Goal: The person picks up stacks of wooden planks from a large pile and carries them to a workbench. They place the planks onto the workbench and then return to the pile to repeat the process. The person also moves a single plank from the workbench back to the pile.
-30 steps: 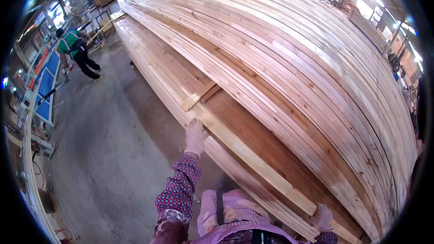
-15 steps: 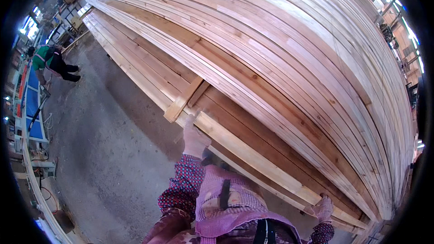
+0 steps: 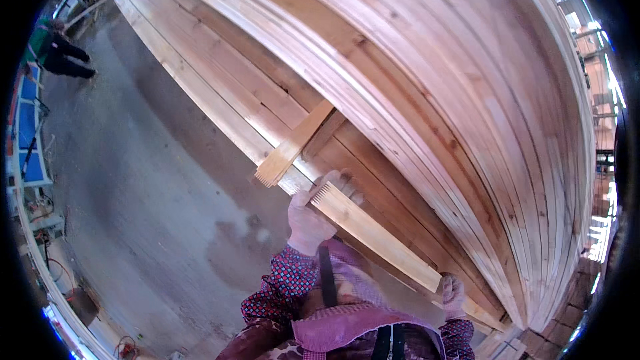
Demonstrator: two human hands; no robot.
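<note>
A pale wooden board (image 3: pixel 377 230) with a comb-like finger-jointed end slants in front of me, over the near edge of a lumber stack. My left hand (image 3: pixel 310 223) is closed around its jointed end; the fingertips, slightly blurred, reach over the far side. Around the board's other end, at lower right, my right hand (image 3: pixel 453 299) is closed. Just beyond my left hand, a short wooden crosspiece (image 3: pixel 290 150), also with a toothed end, lies across the lower boards (image 3: pixel 223 83).
A tall stack of long planks (image 3: pixel 427 67) rises on the far side and to the right. Concrete floor (image 3: pixel 160 180) lies to the left. At far left a person in dark trousers (image 3: pixel 67 57) bends near blue-panelled equipment (image 3: pixel 31 123).
The view has shifted closer to the stack. The board's jointed end now shows apart from the lower boards, and my left fingers wrap farther over it. The right hand still grips the other end.
</note>
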